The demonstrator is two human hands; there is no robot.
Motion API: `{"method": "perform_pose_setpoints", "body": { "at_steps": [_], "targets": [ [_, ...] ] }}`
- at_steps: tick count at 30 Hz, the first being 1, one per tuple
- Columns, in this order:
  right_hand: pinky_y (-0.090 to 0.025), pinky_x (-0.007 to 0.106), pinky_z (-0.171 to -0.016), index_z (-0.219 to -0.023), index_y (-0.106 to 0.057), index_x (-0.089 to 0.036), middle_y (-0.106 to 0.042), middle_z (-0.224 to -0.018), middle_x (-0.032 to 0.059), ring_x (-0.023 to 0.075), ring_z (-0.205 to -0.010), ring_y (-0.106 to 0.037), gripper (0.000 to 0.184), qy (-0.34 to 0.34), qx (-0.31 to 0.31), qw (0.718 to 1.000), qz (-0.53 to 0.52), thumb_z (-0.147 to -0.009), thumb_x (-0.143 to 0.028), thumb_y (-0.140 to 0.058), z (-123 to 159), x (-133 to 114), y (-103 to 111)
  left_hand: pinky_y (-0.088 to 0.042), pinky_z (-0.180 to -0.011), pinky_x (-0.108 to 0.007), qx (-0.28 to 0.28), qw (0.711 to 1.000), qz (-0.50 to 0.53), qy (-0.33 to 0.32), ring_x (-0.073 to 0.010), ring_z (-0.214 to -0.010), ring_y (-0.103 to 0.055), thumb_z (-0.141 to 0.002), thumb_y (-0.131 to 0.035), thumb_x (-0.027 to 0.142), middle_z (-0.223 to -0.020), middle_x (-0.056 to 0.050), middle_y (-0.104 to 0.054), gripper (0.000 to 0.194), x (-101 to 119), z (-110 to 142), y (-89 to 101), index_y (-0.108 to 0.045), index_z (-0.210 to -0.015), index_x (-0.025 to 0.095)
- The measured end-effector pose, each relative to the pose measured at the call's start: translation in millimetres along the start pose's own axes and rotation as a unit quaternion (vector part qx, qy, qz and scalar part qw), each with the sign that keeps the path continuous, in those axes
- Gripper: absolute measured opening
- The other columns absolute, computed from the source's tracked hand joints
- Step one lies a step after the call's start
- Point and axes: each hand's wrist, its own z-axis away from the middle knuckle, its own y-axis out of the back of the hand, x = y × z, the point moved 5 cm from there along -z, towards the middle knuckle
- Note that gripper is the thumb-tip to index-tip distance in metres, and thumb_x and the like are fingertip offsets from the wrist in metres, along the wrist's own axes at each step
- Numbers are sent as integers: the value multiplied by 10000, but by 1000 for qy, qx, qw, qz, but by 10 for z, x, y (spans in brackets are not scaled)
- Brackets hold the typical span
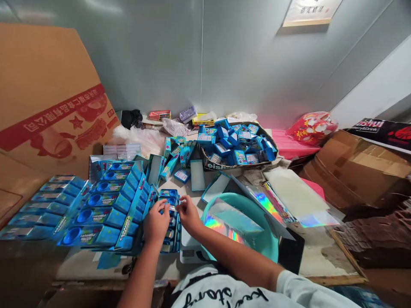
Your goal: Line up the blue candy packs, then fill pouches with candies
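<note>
My left hand (156,222) and my right hand (188,214) meet over an open blue display box (169,222) packed with small blue packs. Between their fingertips they pinch one small pack (171,208) just above the box. Rows of filled blue display boxes (109,205) lie to the left of my hands. Directly right of my right forearm a teal basin (257,214) holds holographic foil bags (224,222).
A tray heaped with small blue packs (237,145) sits at the back, loose packs (176,156) beside it. A large printed cardboard sheet (48,107) leans at the left. Brown cartons (353,171) and a red bag (311,126) stand at the right.
</note>
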Motion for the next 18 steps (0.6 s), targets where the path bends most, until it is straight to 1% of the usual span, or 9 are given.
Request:
{"method": "perform_pose_setpoints", "body": {
  "at_steps": [2,4,5,7,10,13,15,16,18],
  "targets": [
    [-394,296,-630,-1037,-425,-237,-529,-720,-37,185,-656,-531,154,3,-3,999,32,-894,-257,-478,6,68,-36,-441,-1046,-517,19,998,-44,-35,-325,-1042,-692,-889,-565,373,-1044,-139,-761,259,1,19,-4,-729,-995,203],
    [-381,306,-637,-959,-419,-243,-524,-734,-21,196,-673,-520,74,4,-11,998,68,-906,-242,-470,8,135,-67,-376,-1116,-516,29,995,-70,-63,-327,-1132,-658,-904,-541,331,-1086,-142,-754,251,-16,40,-28,-744,-967,199],
    [-377,312,-641,-924,-417,-244,-523,-744,-10,202,-684,-516,45,5,-16,996,86,-913,-235,-460,9,166,-84,-393,-1107,-506,32,994,-80,-71,-324,-1145,-653,-911,-531,320,-1097,-143,-751,255,-32,47,-40,-745,-975,197],
    [-379,321,-647,-892,-417,-245,-526,-761,9,213,-699,-516,55,8,-29,993,116,-941,-220,-413,14,217,-129,-453,-1056,-488,45,992,-95,-74,-323,-1169,-644,-925,-510,304,-1141,-156,-735,285,-74,48,-49,-726,-1067,185],
    [-395,318,-651,-938,-427,-240,-555,-796,28,216,-718,-540,105,9,-47,987,152,-971,-186,-344,42,275,-222,-466,-1060,-474,75,989,-109,-68,-313,-1275,-579,-937,-463,245,-1309,-181,-651,366,-136,15,-26,-634,-1247,156],
    [-388,299,-622,-998,-467,-224,-570,-764,15,211,-680,-550,127,-4,-61,979,196,-913,-134,-437,81,311,-247,-457,-1082,-473,81,988,-114,-72,-301,-1305,-553,-935,-427,193,-1371,-165,-609,380,-165,-27,-15,-606,-1270,165],
    [-393,290,-622,-998,-520,-216,-578,-732,3,210,-668,-556,195,-9,-63,972,228,-840,-100,-518,90,308,-118,-462,-1077,-485,76,988,-114,-74,-308,-1292,-559,-943,-411,191,-1369,-158,-605,363,-152,-21,-20,-619,-1239,175],
    [-408,289,-639,-992,-548,-216,-593,-741,3,210,-687,-568,210,-6,-59,968,242,-821,-94,-539,86,295,17,-459,-1082,-488,77,988,-113,-78,-311,-1301,-550,-947,-401,191,-1383,-158,-590,353,-133,1,-18,-628,-1217,175],
    [-452,298,-735,-1013,-590,-220,-644,-855,23,212,-807,-603,227,4,-30,963,269,-832,-93,-535,73,247,451,-449,-1098,-481,87,984,-102,-116,-304,-1314,-537,-951,-392,180,-1386,-157,-571,330,-58,97,5,-648,-1159,174]
  ]
}}
